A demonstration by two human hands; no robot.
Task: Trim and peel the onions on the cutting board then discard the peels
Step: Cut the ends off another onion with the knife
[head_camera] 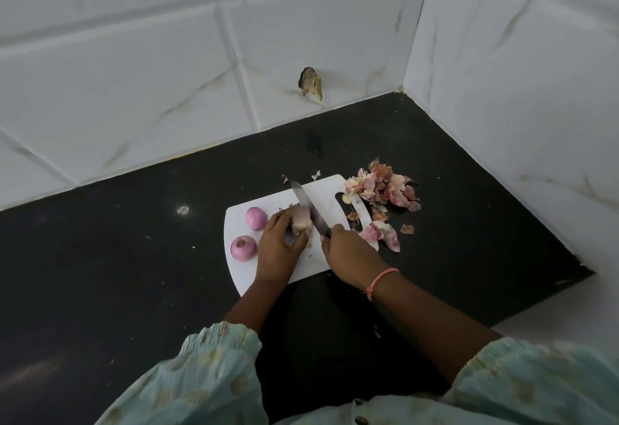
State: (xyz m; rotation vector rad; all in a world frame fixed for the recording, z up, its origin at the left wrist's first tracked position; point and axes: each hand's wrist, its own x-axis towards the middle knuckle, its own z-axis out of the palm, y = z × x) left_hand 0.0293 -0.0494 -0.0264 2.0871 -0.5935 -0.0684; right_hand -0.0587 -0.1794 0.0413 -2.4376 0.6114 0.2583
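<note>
A white cutting board (331, 203) lies on the black counter. My left hand (276, 243) presses an unpeeled onion (301, 220) onto the board's middle. My right hand (348, 252) grips the handle of a knife (306, 205), whose blade rests against the right side of that onion, tip pointing away from me. Two peeled pink onions sit on the board's left part, one farther back (256, 218) and one nearer (243, 248). A heap of pink and brown peels (385, 186) lies past the board's right end, with more peels (382, 233) near its right edge.
The black counter (134, 257) ends at white tiled walls behind and to the right, forming a corner (402, 89). A broken hole (311, 83) shows in the back wall tile. The counter's right front edge (536, 304) drops off beside my right arm.
</note>
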